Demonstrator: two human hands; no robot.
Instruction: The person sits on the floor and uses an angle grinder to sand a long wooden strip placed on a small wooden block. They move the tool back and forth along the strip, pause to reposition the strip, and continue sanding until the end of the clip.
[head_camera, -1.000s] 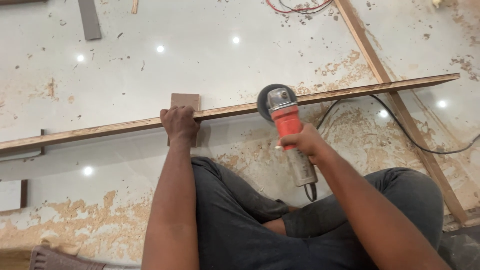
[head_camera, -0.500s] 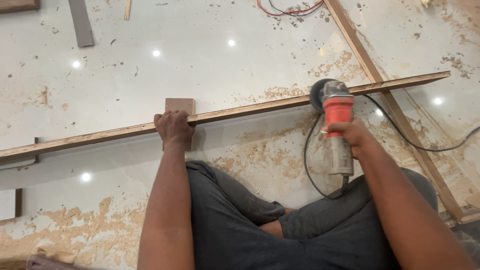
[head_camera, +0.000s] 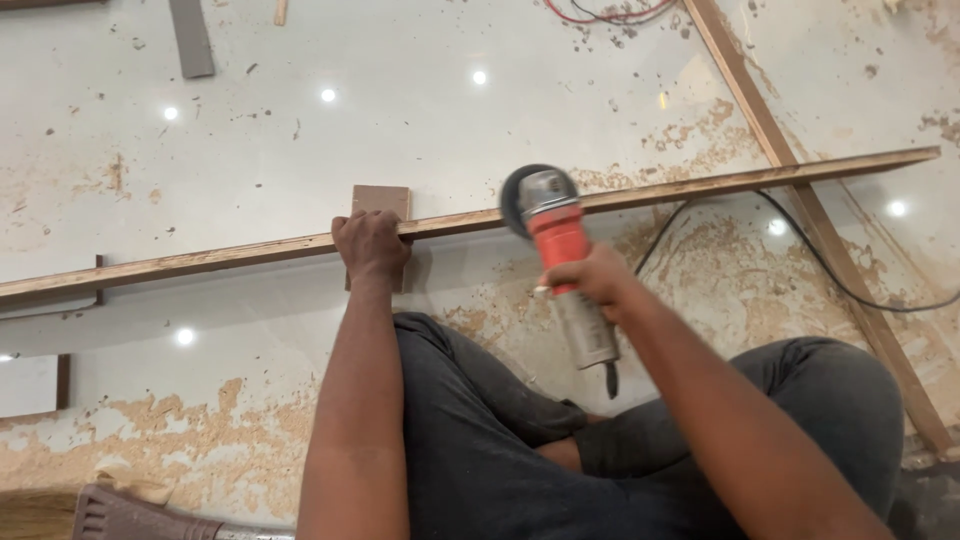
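On the floor, the long wooden strip (head_camera: 250, 255) runs from 8 to 2 o'clock; left hand (head_camera: 370, 245) presses it, fingers curled over. Right hand (head_camera: 590, 280) grips the angle grinder (head_camera: 555, 250), disc toward 11 o'clock.

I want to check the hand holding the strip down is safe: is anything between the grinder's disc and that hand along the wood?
Nothing visible. The grinder in the right hand meets the wooden strip; bare strip runs to the left hand, which presses it over a small brown block.
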